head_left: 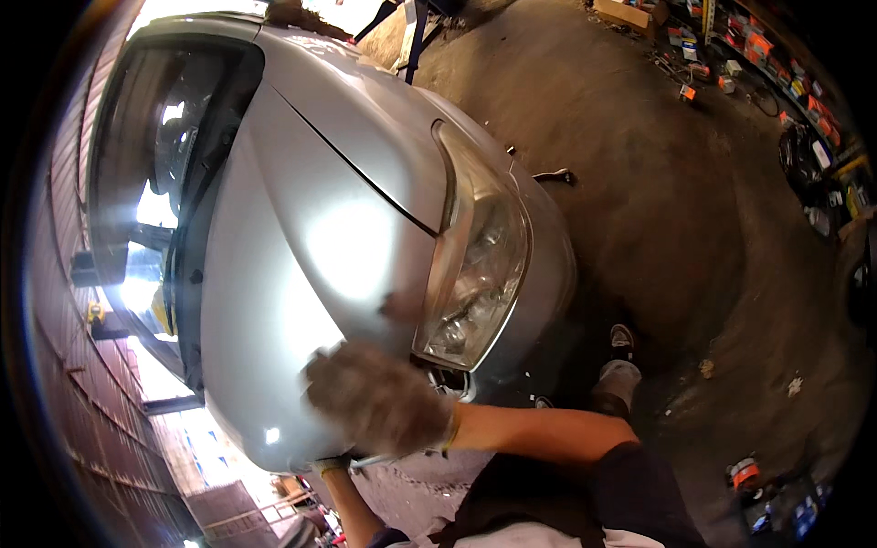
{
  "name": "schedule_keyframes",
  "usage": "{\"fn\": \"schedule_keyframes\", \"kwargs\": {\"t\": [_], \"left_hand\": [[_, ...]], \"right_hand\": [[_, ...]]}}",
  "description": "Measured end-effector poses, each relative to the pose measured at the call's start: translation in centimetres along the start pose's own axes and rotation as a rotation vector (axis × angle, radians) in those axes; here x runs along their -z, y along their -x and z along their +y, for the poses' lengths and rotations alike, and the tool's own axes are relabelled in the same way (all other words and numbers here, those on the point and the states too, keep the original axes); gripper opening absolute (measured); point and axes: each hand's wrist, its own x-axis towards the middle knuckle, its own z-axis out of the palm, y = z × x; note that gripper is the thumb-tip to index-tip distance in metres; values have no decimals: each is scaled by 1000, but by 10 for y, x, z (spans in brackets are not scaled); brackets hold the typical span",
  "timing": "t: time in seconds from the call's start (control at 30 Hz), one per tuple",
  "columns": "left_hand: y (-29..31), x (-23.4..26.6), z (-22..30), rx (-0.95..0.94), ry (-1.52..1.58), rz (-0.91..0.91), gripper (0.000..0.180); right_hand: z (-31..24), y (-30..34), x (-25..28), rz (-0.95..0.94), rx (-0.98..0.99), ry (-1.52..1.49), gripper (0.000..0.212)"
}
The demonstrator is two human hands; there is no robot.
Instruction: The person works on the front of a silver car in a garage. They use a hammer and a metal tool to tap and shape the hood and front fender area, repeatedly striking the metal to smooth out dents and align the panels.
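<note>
A silver car hood (283, 219) fills the left and middle of the view. My right hand (379, 399), in a dirty grey-brown work glove, is over the hood's front edge, just left of the headlight (480, 283). Motion smears its fingers, and whether it touches the metal is unclear. Lower down, my left hand (331, 463) reaches the front edge of the hood. Only its wrist and a bit of glove show; the hood edge and my right hand hide its fingers.
The windshield (164, 183) lies at far left. A tool-like object (554, 175) is on the dirt floor (676, 210) beyond the bumper. Boxes and parts (776, 64) crowd the upper right edge. An orange-and-white item (744, 473) sits at lower right. My shoe (622, 342) stands near the bumper.
</note>
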Motion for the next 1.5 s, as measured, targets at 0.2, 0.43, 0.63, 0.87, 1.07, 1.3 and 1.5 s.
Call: {"fn": "schedule_keyframes", "kwargs": {"t": [0.2, 0.43, 0.63, 0.87, 1.07, 1.3, 1.5], "left_hand": [[3, -13, -3, 53, 12, 72, 67], [-14, 2, -4, 87, 81, 101, 68], [-11, 9, 12, 51, 183, 105, 68], [-15, 20, 9, 62, 301, 110, 69], [-28, 66, 2, 66, 517, 234, 70], [-161, 210, -19, -157, 880, 148, 50], [-138, 188, -29, -639, -57, 155, 53]], "right_hand": [[-18, -56, -2, -313, 163, -166, 48], [48, -33, -8, -578, 95, 82, 43], [37, -45, -19, -415, 180, 229, 41], [13, -33, -21, -573, 288, 250, 44], [27, 21, -16, -591, 239, 234, 47], [19, 13, -24, -510, 390, 420, 42], [14, 34, -31, -327, 356, 546, 40]]}}
